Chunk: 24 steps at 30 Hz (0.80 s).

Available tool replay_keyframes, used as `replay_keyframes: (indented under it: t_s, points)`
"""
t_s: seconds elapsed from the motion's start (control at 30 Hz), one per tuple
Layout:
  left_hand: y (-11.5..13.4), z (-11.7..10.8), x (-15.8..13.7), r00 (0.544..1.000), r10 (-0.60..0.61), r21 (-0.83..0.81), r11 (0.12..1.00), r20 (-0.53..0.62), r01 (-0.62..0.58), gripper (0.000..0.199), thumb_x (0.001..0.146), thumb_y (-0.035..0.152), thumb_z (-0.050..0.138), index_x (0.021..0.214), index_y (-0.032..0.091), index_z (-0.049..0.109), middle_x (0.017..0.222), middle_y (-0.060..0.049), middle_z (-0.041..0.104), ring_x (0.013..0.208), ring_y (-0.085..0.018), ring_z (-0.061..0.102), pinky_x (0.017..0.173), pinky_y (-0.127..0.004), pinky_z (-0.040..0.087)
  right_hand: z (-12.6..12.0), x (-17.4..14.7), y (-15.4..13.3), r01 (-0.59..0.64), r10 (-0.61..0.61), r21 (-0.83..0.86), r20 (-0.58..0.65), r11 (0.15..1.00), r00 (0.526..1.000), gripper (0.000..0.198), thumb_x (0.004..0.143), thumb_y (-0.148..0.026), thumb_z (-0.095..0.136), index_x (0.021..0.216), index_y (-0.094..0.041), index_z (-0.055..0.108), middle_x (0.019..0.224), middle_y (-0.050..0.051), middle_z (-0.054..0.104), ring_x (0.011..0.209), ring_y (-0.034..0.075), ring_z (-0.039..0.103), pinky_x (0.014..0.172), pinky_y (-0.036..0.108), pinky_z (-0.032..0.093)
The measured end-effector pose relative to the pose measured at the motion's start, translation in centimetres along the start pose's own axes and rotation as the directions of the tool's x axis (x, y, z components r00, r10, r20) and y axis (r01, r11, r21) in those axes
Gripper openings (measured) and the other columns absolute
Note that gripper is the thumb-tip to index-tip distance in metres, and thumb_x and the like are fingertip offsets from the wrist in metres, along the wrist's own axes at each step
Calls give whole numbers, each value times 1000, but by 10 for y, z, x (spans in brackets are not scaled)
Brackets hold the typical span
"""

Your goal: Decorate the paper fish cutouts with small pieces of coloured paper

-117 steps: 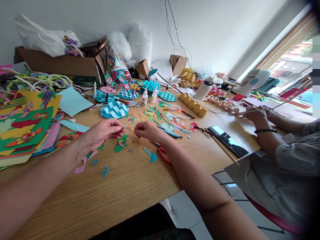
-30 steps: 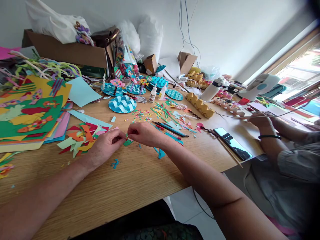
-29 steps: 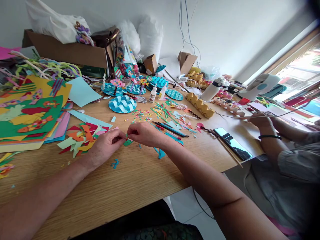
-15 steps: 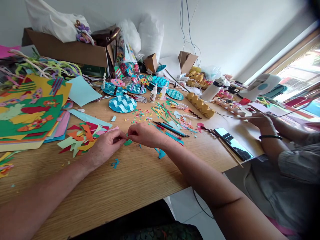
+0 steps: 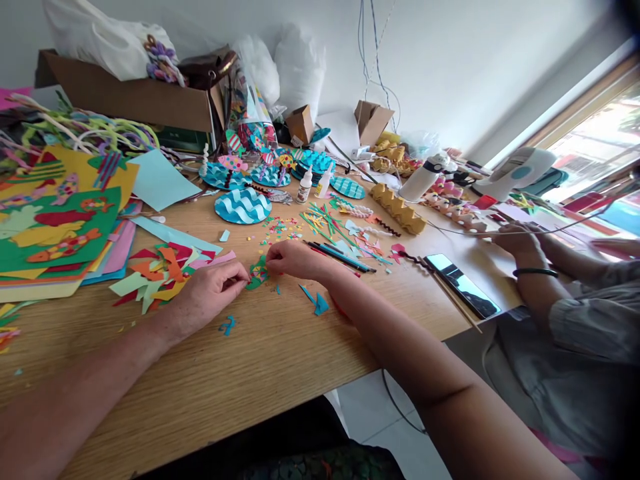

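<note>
A small green paper cutout (image 5: 259,273) with colourful bits on it lies on the table between my hands. My left hand (image 5: 217,287) is closed in a pinch at the cutout's left edge; what the fingertips hold is too small to make out. At its right side my right hand (image 5: 295,260) is closed too, fingers curled down, and anything in them is hidden. Blue paper scraps (image 5: 227,325) lie nearer to me. Beyond the hands are tiny coloured paper bits (image 5: 283,227) and several pencils (image 5: 345,257).
Paper strips (image 5: 173,267) and stacked coloured sheets (image 5: 107,257) are on the left. Blue wave-patterned discs (image 5: 243,205) and glue bottles (image 5: 305,185) stand behind. A phone (image 5: 463,287) and a wooden stick (image 5: 457,300) lie at right, near another person's hands (image 5: 520,243).
My hands have moved apart, the right one rightward, so more of the green cutout shows between them. The whole view has shifted slightly.
</note>
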<state>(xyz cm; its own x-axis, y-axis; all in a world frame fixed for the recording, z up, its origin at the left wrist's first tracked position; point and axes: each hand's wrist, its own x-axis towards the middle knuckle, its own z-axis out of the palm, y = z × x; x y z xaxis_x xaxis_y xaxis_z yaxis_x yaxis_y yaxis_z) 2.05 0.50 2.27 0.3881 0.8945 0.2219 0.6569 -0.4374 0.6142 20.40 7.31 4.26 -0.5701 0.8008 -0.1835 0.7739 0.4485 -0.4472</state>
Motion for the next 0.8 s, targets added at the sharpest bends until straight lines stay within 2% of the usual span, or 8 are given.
replay_keyframes:
  t_s: [0.2,0.47,0.8]
  points:
    - [-2,2,1,999,34,81,996,33,-36,23,78,30,38,74,21,59,78,-2,66,83,-21,60,72,-31,47,-8,9,-1,83,-69,-99,134,992,989,20,73,-21,48,80,-13,64,68,1,60,58,8,45,53,20,29]
    - [-5,3,-1,995,88,120,989,35,-92,24,80,29,36,75,21,57,80,-2,66,80,-19,60,72,-30,47,-12,13,-3,208,-168,-218,188,954,968,17,75,-20,47,82,-14,62,78,4,62,64,10,47,55,21,29]
    - [-6,6,1,996,82,116,990,24,-84,25,81,29,35,76,21,58,81,0,66,83,-18,59,74,-29,46,-11,14,-3,228,-179,-238,210,944,961,17,76,-17,46,83,-15,61,82,5,62,68,12,49,55,22,29]
